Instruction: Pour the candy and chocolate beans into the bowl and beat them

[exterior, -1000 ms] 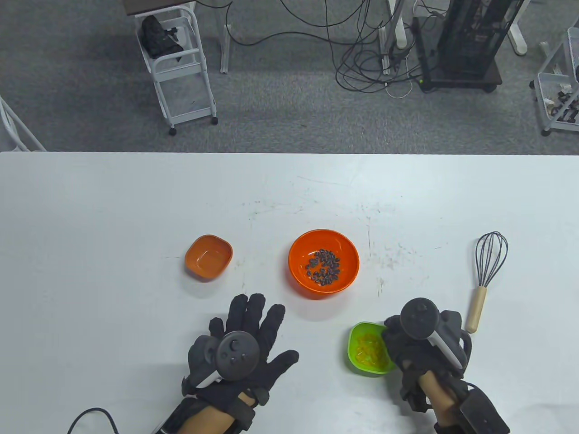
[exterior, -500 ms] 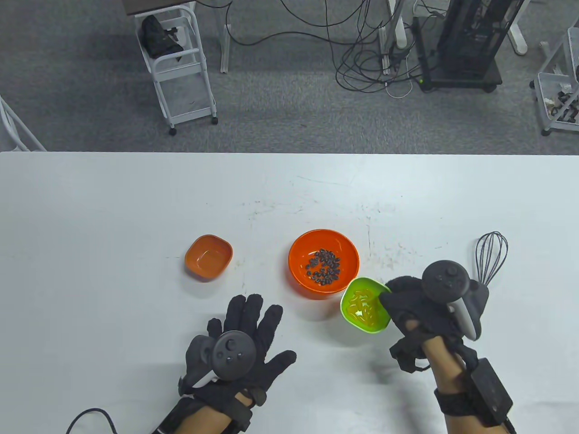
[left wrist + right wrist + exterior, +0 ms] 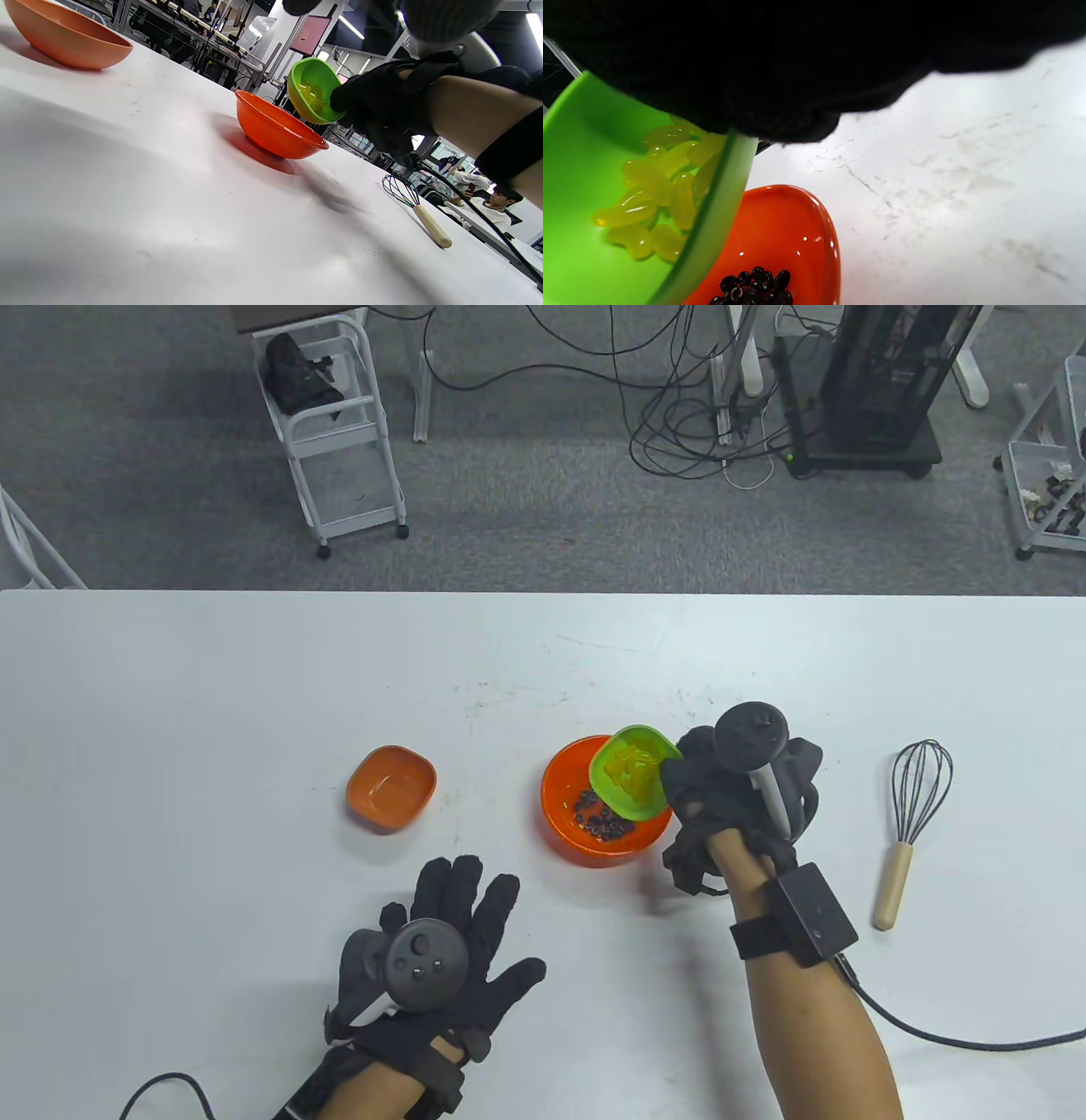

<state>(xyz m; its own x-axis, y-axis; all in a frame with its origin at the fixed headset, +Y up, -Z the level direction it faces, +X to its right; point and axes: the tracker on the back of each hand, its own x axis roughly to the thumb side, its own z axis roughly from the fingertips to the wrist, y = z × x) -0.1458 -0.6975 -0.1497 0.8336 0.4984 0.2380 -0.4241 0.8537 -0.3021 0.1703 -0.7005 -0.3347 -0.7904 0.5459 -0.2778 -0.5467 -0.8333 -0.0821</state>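
Table view: R hand grips the green dish by its right rim, tilted w/ its mouth toward the left, above the orange bowl. Dish covers part of the bowl's inside; dark chocolate beans show only below it. R fingers mostly hidden under the tracker. L hand lies flat on the white table, fingers straight & spread, holding nothing. Small orange dish, rounded-square, glossy, sits left of the bowl. Whisk, dark wire loops & pale wood handle, lies well right of the bowl.

L wrist view: L fingers barely in frame at top edge. Green dish tipped steeply over the bowl's far rim, apart from it; yellow candy in it. Whisk tip partly behind the R forearm.

R wrist view: black glove fills the top, blurred; finger shape can't be made out. Candy is translucent, glossy, bean-shaped, piled against the dish's lower wall. Bowl cut off at bottom edge, beans shiny black.
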